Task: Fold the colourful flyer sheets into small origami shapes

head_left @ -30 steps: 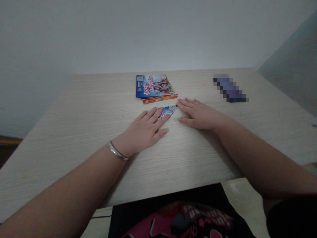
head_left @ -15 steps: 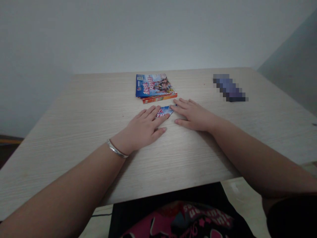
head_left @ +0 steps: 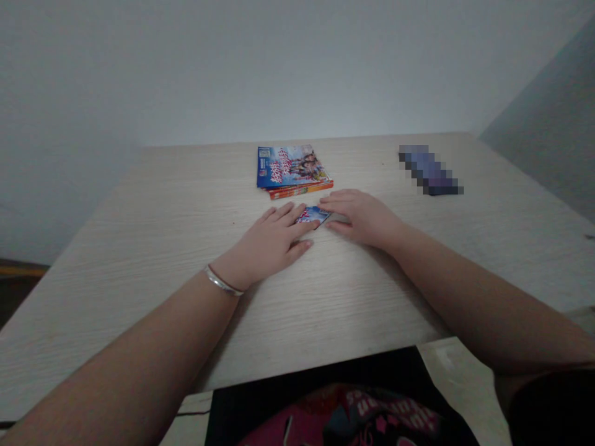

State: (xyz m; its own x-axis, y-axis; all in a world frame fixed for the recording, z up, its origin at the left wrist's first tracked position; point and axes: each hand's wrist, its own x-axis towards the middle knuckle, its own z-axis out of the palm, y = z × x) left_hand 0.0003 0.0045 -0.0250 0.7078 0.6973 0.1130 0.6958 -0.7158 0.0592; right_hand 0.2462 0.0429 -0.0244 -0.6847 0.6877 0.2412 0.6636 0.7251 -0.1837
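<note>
A small piece of blue printed paper [head_left: 314, 215] with red-and-white lettering lies on the table between my hands, apparently folded, with a slanted edge at its right. My left hand [head_left: 269, 243] rests flat over its left part, fingers spread, a silver bangle on the wrist. At the paper's right corner are the fingertips of my right hand [head_left: 365, 217]; its fingers lie close together and slightly bent, with the thumb apart on the near side. Both hands cover parts of the paper.
Just beyond the hands sits a stack of leaflets [head_left: 297, 166], blue on top with orange edges below. A pixelated dark bluish oblong [head_left: 430, 170] lies at the far right of the pale wooden table [head_left: 344, 303]. A wall [head_left: 297, 68] rises behind the table.
My right hand's fingers have drawn closer together and curled slightly at the paper's right corner. The left hand stays flat on the paper. The whole view has shifted slightly.
</note>
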